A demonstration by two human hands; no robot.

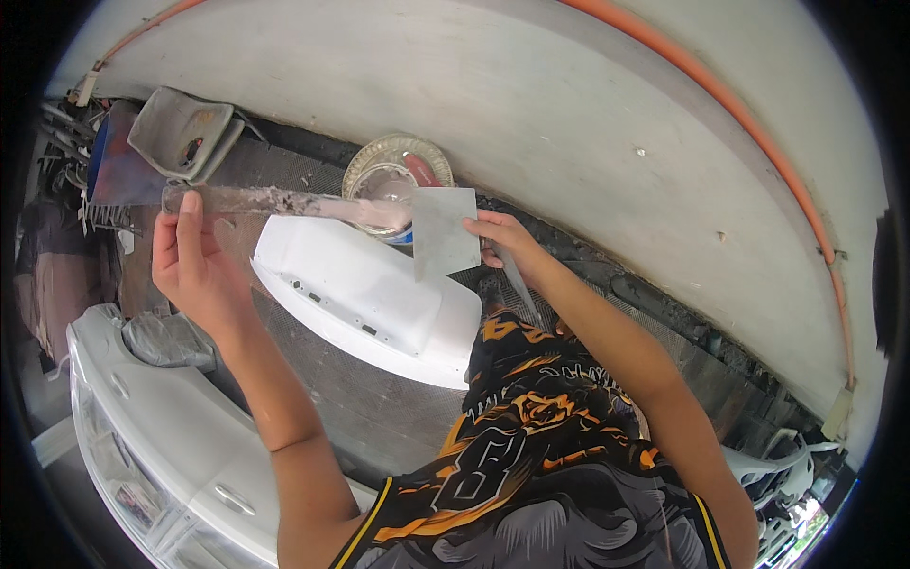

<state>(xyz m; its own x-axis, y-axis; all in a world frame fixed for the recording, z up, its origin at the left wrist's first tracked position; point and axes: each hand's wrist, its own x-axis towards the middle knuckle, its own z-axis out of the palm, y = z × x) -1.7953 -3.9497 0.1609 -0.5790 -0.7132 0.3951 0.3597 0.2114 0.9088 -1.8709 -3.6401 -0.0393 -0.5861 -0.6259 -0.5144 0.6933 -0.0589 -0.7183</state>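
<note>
My left hand (201, 270) grips the handle end of a long flat stirring stick (275, 201), its thumb on top. Pale pink putty (374, 211) coats the stick's far end, which reaches over an open can (387, 180) of similar paste and up to a flat grey plate (445, 228). That plate is pinched in my right hand (510, 245), thumb on its face. A second thin grey blade (515, 283) hangs below the same hand; how the fingers hold it is partly hidden. Beside the can lies a red tube (422, 171), on a round patterned stand (360, 161).
A white car body panel (370, 294) lies just below the stick. At left are a white car (180, 427) and a grey plastic chair (180, 128). A pale wall (474, 85) with an orange pipe (758, 142) runs along the far and right sides.
</note>
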